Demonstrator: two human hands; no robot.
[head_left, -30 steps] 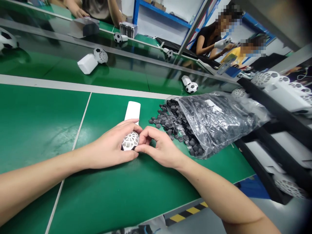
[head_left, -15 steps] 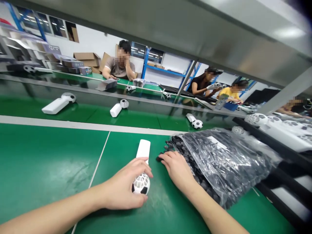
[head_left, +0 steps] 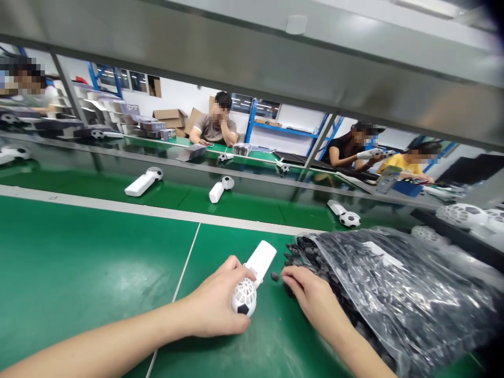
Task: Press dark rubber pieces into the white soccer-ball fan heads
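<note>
Device (head_left: pixel 262 261), white, ball-headed, sits in the curled left hand (head_left: pixel 218 304), its left side partly hidden. Right of that grip, the right hand (head_left: pixel 315 298) pinches beside black pieces (head_left: pixel 293 255); whether it holds one is unclear.

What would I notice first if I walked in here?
Probably the ball, white with a black patch, in the left hand near the middle. Then the big clear bag on the right, with black pieces at its mouth by the right hand.
</note>
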